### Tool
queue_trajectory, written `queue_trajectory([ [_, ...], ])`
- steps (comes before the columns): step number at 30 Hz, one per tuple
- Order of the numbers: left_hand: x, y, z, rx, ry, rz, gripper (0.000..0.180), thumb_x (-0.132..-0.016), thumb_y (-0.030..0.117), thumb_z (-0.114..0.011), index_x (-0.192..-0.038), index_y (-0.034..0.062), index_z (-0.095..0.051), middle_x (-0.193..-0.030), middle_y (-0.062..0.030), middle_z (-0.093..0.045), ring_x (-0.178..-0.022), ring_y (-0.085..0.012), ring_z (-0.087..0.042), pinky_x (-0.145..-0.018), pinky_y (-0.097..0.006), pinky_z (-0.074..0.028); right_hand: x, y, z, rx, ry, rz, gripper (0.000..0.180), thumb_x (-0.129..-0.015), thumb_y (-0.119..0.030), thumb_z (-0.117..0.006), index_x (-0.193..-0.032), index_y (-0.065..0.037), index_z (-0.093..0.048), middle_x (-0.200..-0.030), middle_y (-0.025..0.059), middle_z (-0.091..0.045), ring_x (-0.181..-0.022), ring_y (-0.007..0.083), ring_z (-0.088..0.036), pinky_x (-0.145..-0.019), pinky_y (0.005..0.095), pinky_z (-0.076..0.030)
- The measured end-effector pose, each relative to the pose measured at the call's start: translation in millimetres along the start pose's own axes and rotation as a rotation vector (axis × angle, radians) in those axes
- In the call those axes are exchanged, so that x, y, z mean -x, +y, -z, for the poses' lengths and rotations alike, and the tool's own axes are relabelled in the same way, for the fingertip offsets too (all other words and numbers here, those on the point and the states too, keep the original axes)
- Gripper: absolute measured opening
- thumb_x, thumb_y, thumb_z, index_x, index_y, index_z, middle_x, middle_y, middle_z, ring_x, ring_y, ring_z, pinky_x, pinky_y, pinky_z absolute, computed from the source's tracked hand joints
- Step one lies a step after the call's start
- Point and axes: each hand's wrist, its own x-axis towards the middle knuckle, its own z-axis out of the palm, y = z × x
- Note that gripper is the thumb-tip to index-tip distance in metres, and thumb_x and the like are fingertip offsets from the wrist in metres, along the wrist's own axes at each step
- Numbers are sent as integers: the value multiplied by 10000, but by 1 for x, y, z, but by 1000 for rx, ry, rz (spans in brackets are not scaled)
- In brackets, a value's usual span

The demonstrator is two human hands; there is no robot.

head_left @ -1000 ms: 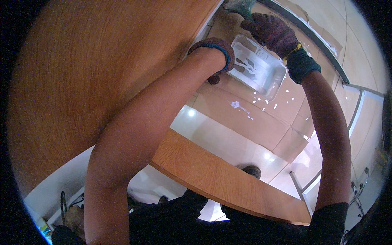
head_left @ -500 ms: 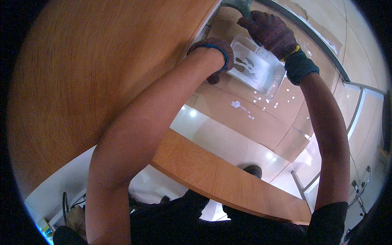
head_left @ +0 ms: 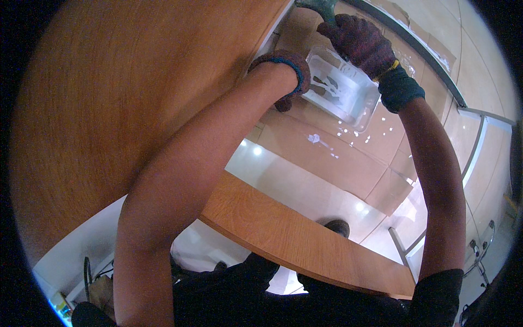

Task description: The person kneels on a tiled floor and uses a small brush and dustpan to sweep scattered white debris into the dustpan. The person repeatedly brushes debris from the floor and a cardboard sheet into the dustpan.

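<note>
My right hand, in a dark maroon knitted glove with a green cuff, is closed around a dark green tool that flares out like a wide brush; the picture's top edge cuts off its far end. Below that hand lies a clear plastic tray with white paint smeared inside. My left hand, in a matching glove, is bent at the wrist between the tray's left side and the wooden panel. One fingertip shows below it; the other fingers are hidden, so its grip cannot be seen.
A large wooden panel fills the left. Flattened cardboard with white drips covers the tiled floor under the tray. A curved wooden board crosses close to my body. Metal bars run along the right.
Hardly anything differs. Both arms have shifted very slightly left; my right hand keeps its hold on the green tool.
</note>
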Motion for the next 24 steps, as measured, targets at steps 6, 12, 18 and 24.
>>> queue_trajectory([
  [6,18,7,11,-403,19,-194,360,-682,272,-660,-980,71,-675,-964,-132,-670,-848,-298,-651,-776,-398,-518,3,5,-15,41,-40,10,265,-907,-294,-485,-1137,-184,-555,-841,131,-587,-733,315,-600,-606,420,-473],
  [12,2,1,-1,-84,39,6,404,-602,300,-753,-951,105,-694,-974,-112,-670,-880,-308,-643,-769,-381,-534,0,-1,-5,0,-89,-108,260,-906,-306,-487,-1130,-198,-563,-824,131,-587,-724,318,-598,-610,425,-469],
  [18,2,1,3,-171,35,-25,424,-605,300,-765,-988,138,-679,-991,-114,-663,-897,-310,-639,-789,-379,-530,6,3,-12,25,34,26,231,-902,-281,-499,-1108,-212,-578,-814,129,-595,-704,308,-605,-600,420,-477],
  [24,6,2,4,-295,71,-62,430,-605,294,-778,-994,143,-676,-996,-118,-661,-911,-313,-636,-804,-380,-526,6,7,-10,3,18,-8,239,-896,-260,-510,-1126,-220,-562,-820,127,-584,-698,289,-608,-584,395,-492],
])
